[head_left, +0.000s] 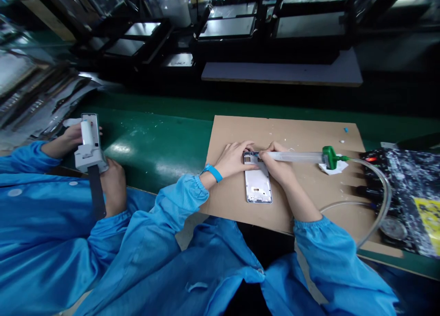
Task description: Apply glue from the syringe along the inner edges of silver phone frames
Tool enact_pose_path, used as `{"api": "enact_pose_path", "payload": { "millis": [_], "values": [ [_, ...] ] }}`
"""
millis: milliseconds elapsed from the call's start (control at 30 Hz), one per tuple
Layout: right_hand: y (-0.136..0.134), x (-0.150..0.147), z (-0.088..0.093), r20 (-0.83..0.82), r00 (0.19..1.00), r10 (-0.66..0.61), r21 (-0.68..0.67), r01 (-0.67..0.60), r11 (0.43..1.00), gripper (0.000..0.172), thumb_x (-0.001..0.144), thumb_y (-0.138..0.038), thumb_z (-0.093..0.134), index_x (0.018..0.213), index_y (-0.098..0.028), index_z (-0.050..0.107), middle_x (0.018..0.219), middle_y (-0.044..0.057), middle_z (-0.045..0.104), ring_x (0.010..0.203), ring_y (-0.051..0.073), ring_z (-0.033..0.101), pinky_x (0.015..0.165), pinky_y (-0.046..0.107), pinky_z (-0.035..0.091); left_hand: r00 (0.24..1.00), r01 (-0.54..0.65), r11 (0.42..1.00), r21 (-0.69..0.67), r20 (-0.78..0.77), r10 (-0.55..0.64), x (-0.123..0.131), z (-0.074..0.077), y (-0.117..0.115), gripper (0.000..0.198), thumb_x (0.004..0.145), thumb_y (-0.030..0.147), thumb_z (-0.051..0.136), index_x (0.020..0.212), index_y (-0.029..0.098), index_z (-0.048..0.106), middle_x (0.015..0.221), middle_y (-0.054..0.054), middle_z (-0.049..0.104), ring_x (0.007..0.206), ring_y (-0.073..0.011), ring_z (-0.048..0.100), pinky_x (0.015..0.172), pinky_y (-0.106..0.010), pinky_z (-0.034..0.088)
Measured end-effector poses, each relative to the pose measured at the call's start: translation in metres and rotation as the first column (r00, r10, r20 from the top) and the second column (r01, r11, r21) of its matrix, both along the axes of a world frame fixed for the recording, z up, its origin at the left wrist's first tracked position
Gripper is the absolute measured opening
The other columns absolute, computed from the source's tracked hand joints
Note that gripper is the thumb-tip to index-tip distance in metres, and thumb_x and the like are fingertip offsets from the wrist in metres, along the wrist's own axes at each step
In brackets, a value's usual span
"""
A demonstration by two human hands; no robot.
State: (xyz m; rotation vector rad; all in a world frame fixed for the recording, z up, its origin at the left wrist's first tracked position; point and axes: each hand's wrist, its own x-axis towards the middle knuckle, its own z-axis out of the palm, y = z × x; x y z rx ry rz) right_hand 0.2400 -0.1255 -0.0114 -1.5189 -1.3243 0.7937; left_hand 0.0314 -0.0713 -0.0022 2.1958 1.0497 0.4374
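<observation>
A white phone frame (258, 184) lies flat on a sheet of brown cardboard (302, 137). My left hand (235, 158) rests on the frame's upper left corner, fingers curled and pressing it down. My right hand (278, 165) grips a clear glue syringe (295, 157) like a pen, its tip touching the frame's top edge. The syringe ends in a green cap (330, 157), from which a clear hose (381, 201) loops away to the right.
A co-worker in a blue smock sits at my left; their hands (113, 187) hold a grey dispensing gun (88, 153) against another phone frame (90, 123). A speckled black controller box (409, 197) stands at the right. Black trays (227, 29) line the back beyond the green belt (154, 137).
</observation>
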Motion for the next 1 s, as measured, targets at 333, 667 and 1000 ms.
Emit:
{"api": "enact_pose_path", "payload": {
  "millis": [333, 667, 1000],
  "values": [
    [0.003, 0.008, -0.001, -0.201, 0.974, -0.108, 0.018, 0.114, 0.993, 0.033, 0.082, -0.048, 0.073, 0.070, -0.028, 0.048, 0.064, -0.003, 0.056, 0.065, 0.021, 0.053, 0.068, 0.036, 0.044, 1.000, -0.014, 1.000, -0.025, 0.016, 0.014, 0.000, -0.003, -0.001, 0.089, 0.087, 0.054, 0.099, 0.161, 0.032, 0.054, 0.149, -0.005, 0.077, 0.142, -0.0341, 0.067, 0.123, -0.052, 0.045],
    [0.009, 0.009, -0.005, -0.366, 0.917, -0.158, 0.045, 0.187, 0.981, 0.038, 0.079, -0.050, 0.073, 0.070, -0.028, 0.042, 0.058, -0.004, 0.051, 0.057, 0.019, 0.047, 0.057, 0.030, 0.036, 0.959, -0.270, 0.915, 0.300, 0.001, 0.283, -0.011, 0.018, 0.074, 0.078, 0.092, 0.041, 0.093, 0.159, 0.024, 0.058, 0.179, -0.018, 0.049, 0.166, -0.0397, 0.044, 0.133, -0.057, 0.038],
    [0.004, 0.007, 0.005, -0.331, 0.928, -0.172, 0.101, 0.216, 0.971, 0.037, 0.083, -0.053, 0.074, 0.072, -0.030, 0.047, 0.062, -0.001, 0.056, 0.062, 0.023, 0.054, 0.063, 0.036, 0.043, 0.943, -0.312, 0.890, 0.334, -0.009, 0.334, -0.013, 0.006, 0.081, 0.032, 0.110, 0.037, 0.063, 0.081, 0.024, 0.056, 0.093, -0.006, 0.069, 0.096, -0.0232, 0.064, 0.091, -0.036, 0.049]
  ]
}}
